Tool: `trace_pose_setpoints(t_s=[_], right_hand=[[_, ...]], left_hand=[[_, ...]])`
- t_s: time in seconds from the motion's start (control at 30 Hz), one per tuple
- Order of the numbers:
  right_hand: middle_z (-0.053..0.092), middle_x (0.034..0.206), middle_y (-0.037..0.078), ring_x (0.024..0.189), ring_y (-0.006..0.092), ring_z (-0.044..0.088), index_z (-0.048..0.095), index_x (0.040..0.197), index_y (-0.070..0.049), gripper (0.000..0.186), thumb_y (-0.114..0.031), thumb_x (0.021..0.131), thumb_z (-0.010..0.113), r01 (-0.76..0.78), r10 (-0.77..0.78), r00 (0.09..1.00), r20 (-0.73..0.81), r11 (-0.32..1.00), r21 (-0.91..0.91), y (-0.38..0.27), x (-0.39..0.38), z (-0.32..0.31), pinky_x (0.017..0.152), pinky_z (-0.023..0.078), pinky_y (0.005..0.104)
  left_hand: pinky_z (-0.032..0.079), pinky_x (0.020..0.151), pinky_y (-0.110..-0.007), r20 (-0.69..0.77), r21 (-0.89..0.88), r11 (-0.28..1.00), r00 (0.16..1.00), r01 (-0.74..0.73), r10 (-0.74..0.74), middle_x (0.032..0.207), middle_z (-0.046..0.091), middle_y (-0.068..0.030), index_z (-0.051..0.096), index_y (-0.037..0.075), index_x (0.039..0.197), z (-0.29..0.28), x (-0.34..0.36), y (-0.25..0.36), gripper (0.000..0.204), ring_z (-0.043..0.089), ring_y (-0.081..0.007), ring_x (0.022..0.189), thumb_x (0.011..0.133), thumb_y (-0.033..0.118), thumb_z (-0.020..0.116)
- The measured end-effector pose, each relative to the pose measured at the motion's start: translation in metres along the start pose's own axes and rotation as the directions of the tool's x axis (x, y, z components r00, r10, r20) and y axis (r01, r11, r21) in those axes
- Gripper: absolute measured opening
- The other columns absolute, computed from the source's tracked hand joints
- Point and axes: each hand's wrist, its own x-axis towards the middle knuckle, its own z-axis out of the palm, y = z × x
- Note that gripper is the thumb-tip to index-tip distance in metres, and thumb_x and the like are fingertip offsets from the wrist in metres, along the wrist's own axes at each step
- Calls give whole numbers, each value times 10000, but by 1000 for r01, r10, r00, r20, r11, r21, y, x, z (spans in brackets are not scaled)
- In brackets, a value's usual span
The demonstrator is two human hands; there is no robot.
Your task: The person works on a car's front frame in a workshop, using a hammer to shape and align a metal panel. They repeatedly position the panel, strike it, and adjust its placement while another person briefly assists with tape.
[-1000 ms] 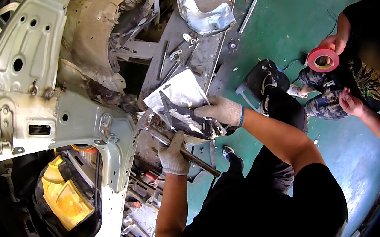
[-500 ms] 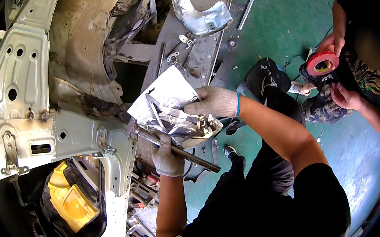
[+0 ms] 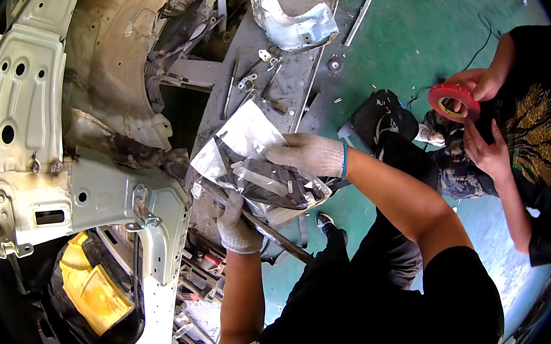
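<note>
My gloved left hand [image 3: 240, 229] is closed around the shaft of a hammer [image 3: 280, 240]. Its metal shaft slants down to the right, and the head lies partly under a plastic bag [image 3: 267, 183]. The bag is clear and shiny, with a white upper part and dark, flat parts showing inside. My gloved right hand [image 3: 309, 154] grips the bag's upper right side, its thumb hidden. Both hands are close together, above the edge of a grey metal bench [image 3: 211, 113].
Left stands a stripped car body [image 3: 31, 99] with a yellow piece [image 3: 94, 287] in a lower opening. A bent pale panel [image 3: 294, 26] and small tools lie on the bench. At right, a co-worker holds a red tape roll [image 3: 454, 103]. A black stool [image 3: 380, 119] stands between.
The bag has tilted slightly in my hands, with its dark contents showing more plainly. The co-worker has turned the tape roll and brought the other hand up to it. The view has shifted a little.
</note>
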Motion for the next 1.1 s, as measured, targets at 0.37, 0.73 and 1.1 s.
trace_pose_setpoints(t_s=[0.37,0.73,1.1], right_hand=[[729,1302,188,1167,270,697,621,1424,-6,667,-525,1005,646,82,-89,988,-127,995,-55,15,11,13,1050,506,375],[712,1292,265,1185,387,699,648,1371,-3,705,-586,975,651,-16,3,999,-48,959,-283,8,-1,14,1040,519,423],[716,1243,227,1138,371,703,625,1367,3,600,-487,1024,584,-576,-50,786,-616,303,-759,77,-186,-153,995,554,414]], left_hand=[[567,1014,-433,-22,65,995,997,-72,73,1265,699,-135,565,4,1426,19,-1,8,524,699,-269,1124,923,88,687],[580,959,-413,-118,103,993,991,-52,64,1221,711,-94,609,15,1375,4,-4,-15,523,707,-242,1067,895,120,787],[620,911,-394,-291,0,997,954,72,-69,1151,744,-109,665,2,1303,-116,-45,-50,437,740,-257,994,895,80,802]])
